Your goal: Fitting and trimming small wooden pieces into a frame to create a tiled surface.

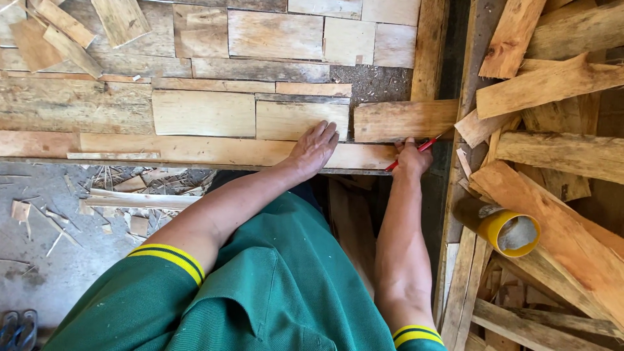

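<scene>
My left hand (314, 148) lies flat, fingers together, on a pale wooden piece (300, 119) and the long board (221, 151) at the near edge of a worktop covered in flat wood pieces. My right hand (412, 158) grips a red pencil (416, 151), its tip pointing up right toward a short brown wood piece (403, 120) set at the right end of the row. Both forearms reach out from green sleeves with yellow bands.
A heap of rough wood offcuts (552, 84) fills the right side, with a yellow-rimmed tube (504, 229) lying among them. An upright plank (429, 49) borders the worktop on the right. Splinters litter the grey floor (45, 260) at the left; sandals (18, 328) sit bottom left.
</scene>
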